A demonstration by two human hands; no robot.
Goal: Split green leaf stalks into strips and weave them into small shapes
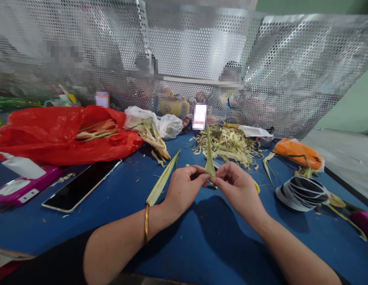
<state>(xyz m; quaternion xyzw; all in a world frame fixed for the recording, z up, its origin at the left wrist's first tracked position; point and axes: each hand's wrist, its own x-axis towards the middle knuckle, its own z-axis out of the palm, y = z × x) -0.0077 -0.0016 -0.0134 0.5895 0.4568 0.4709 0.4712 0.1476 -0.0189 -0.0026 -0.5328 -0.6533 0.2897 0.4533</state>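
Between both hands stands a pale green corn husk leaf (210, 156), pinched at its wide lower end with its narrow tip pointing up. My left hand (182, 190), a gold bangle at its wrist, is closed on the leaf from the left with thumb and fingertips. My right hand (240, 188) pinches the same end from the right. Flat on the table beside my left wrist lies another husk leaf (163, 180). Behind my right hand shows part of a yellow object (256, 187), mostly hidden. Beyond the hands is a heap of shredded husk (231, 146).
A red plastic bag (53, 134) with husks, a phone (82, 186) and a purple power strip (29, 190) are left. Right are a spool of white cord (302, 194) and an orange packet (299, 152). A perforated metal screen (198, 43) edges the blue table (184, 245); people sit behind it.
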